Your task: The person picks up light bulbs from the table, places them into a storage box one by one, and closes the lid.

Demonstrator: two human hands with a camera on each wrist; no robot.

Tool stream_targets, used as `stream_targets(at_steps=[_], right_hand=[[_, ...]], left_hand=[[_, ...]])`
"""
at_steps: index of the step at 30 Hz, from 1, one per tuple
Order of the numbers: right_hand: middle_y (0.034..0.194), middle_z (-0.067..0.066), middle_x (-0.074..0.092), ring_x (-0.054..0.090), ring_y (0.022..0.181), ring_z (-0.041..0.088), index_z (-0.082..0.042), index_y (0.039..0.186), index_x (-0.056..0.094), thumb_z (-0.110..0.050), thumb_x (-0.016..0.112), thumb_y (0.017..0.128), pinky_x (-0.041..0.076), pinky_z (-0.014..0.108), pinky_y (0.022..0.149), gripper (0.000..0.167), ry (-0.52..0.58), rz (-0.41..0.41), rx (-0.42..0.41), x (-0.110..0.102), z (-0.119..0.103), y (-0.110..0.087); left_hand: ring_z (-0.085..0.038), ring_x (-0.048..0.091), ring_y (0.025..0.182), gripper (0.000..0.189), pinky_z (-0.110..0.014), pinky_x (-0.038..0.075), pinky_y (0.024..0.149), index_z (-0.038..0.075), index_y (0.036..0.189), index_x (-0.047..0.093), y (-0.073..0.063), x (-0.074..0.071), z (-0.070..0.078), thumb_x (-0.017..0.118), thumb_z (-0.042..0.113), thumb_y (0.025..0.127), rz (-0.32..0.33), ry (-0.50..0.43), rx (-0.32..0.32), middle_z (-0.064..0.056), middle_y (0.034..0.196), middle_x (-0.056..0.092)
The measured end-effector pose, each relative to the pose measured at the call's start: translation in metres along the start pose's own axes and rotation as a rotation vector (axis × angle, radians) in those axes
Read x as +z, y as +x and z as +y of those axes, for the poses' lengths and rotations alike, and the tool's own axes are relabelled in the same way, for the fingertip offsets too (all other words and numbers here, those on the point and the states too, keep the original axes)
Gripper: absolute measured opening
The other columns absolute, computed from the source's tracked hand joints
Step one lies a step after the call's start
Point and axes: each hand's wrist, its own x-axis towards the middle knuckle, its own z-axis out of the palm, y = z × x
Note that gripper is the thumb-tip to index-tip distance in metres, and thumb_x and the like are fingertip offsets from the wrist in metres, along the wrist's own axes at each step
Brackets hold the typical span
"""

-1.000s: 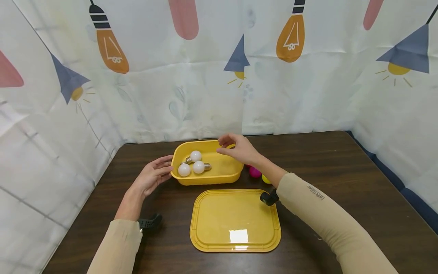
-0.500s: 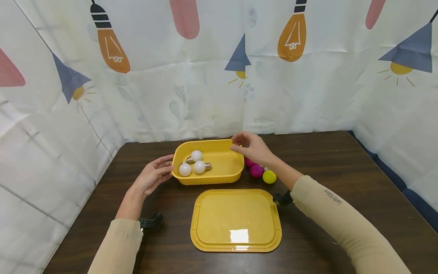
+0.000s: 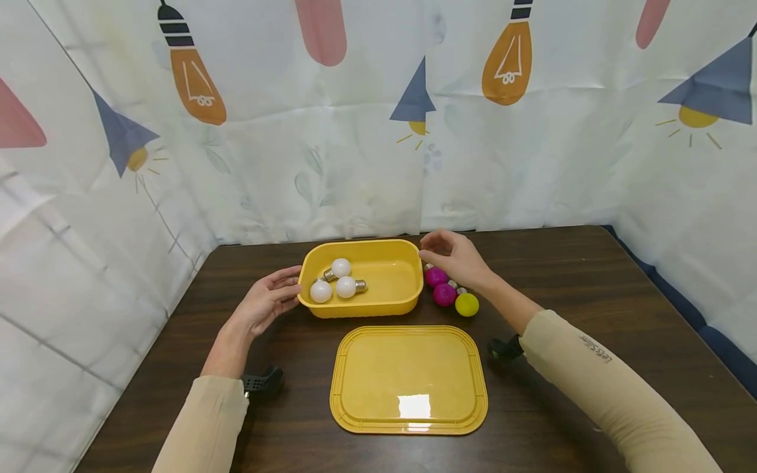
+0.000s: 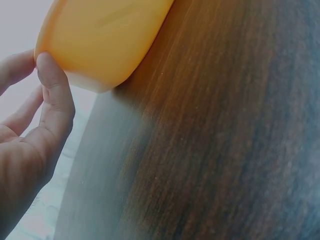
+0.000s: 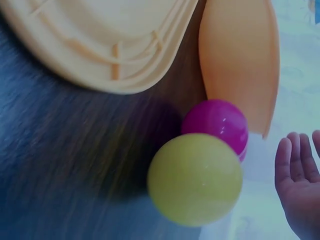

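My left hand [image 3: 269,301] rests its fingertips on the left end of a yellow tub [image 3: 378,309], with thumb and fingers right at the rim in the left wrist view. Three white light bulbs [image 3: 346,287] with metal screw bases lie in the tub's left half. Just past the right rim hovers my right hand [image 3: 452,257], fingers loosely bent and holding nothing. Below it on the table are two magenta bulbs [image 3: 445,295] and a yellow bulb [image 3: 467,305]. In the right wrist view, the yellow bulb [image 5: 195,180] partly covers a magenta one [image 5: 218,123].
A flat yellow tray [image 3: 408,381] lies in front of the tub on the dark wooden table [image 3: 591,315]. Behind stands a white curtain [image 3: 355,164] printed with lamps and bulbs. Each wrist wears a black strap.
My right hand has moved right, from over the tub to beyond its right rim, and the magenta and yellow bulbs now show more fully. The left hand stays at the tub.
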Motion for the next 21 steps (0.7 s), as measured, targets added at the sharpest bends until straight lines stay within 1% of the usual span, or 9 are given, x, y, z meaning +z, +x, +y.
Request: stream_targets(at_steps=[7, 14, 18, 21], right_hand=[[0.116, 0.008, 0.066, 0.062, 0.108, 0.026, -0.004, 0.124, 0.064, -0.025, 0.071, 0.1, 0.053, 0.044, 0.096, 0.033, -0.015, -0.016, 0.02, -0.006, 0.012, -0.005], [0.118, 0.01, 0.066, 0.061, 0.111, 0.027, -0.003, 0.126, 0.063, -0.027, 0.071, 0.1, 0.051, 0.046, 0.1, 0.036, -0.049, -0.023, 0.06, -0.008, 0.026, -0.01], [0.117, 0.01, 0.067, 0.061, 0.11, 0.028, -0.002, 0.125, 0.064, -0.025, 0.072, 0.099, 0.052, 0.046, 0.099, 0.035, -0.06, -0.017, 0.096, -0.008, 0.03, -0.011], [0.117, 0.01, 0.067, 0.061, 0.11, 0.028, -0.002, 0.124, 0.065, -0.025, 0.072, 0.099, 0.051, 0.046, 0.099, 0.034, -0.072, -0.015, 0.112, -0.007, 0.034, -0.012]], left_hand=[[-0.016, 0.068, 0.103, 0.066, -0.031, 0.056, 0.093, 0.0, 0.158, 0.032, -0.001, 0.001, 0.0, 0.066, 0.008, 0.102, 0.004, -0.005, -0.001, -0.009, 0.125, 0.06], [-0.016, 0.068, 0.104, 0.066, -0.031, 0.056, 0.094, 0.0, 0.158, 0.032, -0.002, 0.0, 0.001, 0.066, 0.009, 0.102, 0.005, 0.0, -0.002, -0.009, 0.125, 0.06], [-0.016, 0.068, 0.103, 0.066, -0.032, 0.055, 0.095, 0.001, 0.159, 0.032, -0.002, 0.0, 0.001, 0.066, 0.01, 0.102, 0.002, 0.005, -0.001, -0.008, 0.125, 0.059], [-0.015, 0.068, 0.102, 0.065, -0.031, 0.055, 0.094, 0.001, 0.159, 0.032, -0.002, 0.0, 0.001, 0.065, 0.009, 0.103, 0.004, 0.003, -0.002, -0.008, 0.124, 0.059]])
